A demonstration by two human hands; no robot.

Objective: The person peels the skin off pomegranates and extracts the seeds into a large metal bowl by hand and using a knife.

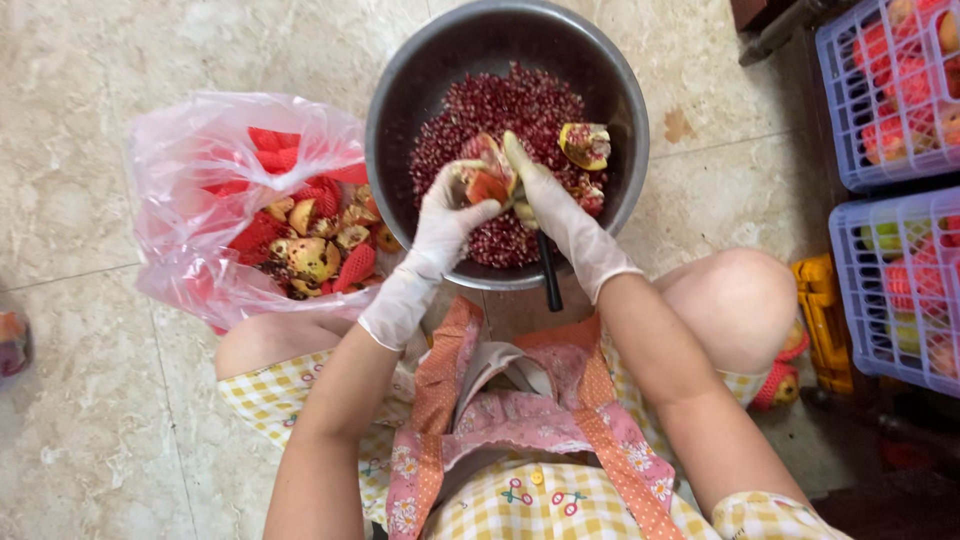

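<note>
Gloved, the left hand [445, 225] has its grip closed on a broken pomegranate piece [487, 175] over the steel bowl [400, 120] at twelve o'clock; the right hand [555, 210] clenches a dark-handled tool [549, 275], apparently mid-seeding; next, loosening the remaining arils calls for gentle prying.

broken pomegranate piece [487, 175], held over bowl [400, 90]

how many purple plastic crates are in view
2, both at the right edge: upper crate at the top corner, lower crate just below it. Both are cut off by the frame; others may lie outside it.
</note>
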